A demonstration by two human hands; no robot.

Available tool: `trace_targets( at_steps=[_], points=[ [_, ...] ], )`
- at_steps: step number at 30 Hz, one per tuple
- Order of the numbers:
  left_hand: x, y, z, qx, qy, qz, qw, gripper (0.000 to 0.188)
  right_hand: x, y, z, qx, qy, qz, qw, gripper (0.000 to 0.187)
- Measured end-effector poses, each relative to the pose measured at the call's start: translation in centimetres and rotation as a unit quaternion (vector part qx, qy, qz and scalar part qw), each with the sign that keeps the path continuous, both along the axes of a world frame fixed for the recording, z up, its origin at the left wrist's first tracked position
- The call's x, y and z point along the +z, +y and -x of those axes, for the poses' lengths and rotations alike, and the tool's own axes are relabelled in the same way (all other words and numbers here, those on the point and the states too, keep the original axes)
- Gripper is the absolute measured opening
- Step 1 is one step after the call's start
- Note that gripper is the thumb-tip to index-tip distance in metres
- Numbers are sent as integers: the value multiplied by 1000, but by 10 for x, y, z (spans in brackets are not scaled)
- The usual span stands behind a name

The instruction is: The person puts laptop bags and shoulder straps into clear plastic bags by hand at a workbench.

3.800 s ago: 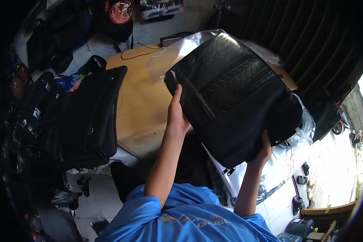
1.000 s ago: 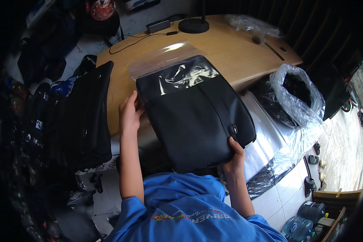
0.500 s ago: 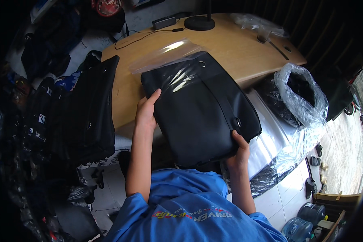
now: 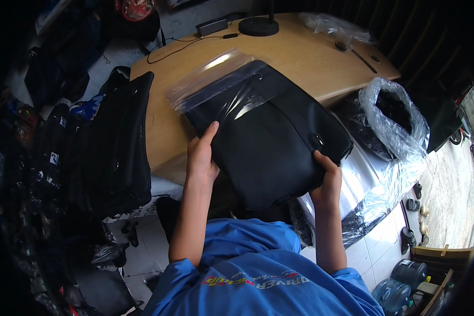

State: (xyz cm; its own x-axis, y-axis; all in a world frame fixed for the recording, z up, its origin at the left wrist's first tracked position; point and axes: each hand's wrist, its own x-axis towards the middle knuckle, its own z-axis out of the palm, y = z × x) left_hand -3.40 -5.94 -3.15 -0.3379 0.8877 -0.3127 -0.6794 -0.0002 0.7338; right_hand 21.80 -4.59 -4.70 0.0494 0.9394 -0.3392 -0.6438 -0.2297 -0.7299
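Note:
A flat black bag with a metal ring near its right corner is held tilted in front of me, above the table's near edge. My left hand grips its left side, thumb on top. The lower right edge is in my right hand, its thumb close to the ring and its fingers hidden underneath. A clear plastic sleeve covers the bag's far end and sticks out past it over the wood. How far the sleeve reaches down the bag I cannot tell.
Behind the bag stretches a wooden table with a black round base and a power adapter. Black bags stand upright at left. On the right are stacked clear plastic sheets and a plastic-lined opening. Water jugs sit lower right.
Both hands have shifted the bag a little to the right and turned it slightly. More of the bag's far end now lies under the clear sleeve.

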Motion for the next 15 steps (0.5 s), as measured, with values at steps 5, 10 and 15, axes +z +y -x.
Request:
trace_targets(
  at_steps=[5,10,15],
  points=[
    [5,-5,-12,-20,-4,1,1000,25,15,16,-17,18,-35,-12,999,19],
    [12,-15,-42,-4,-53,-8,999,24,28,27,-20,14,-82,-37,996,17],
    [18,-25,-51,-23,-41,-17,999,28,23,36,-13,24,-52,-27,998,15]
  ],
)
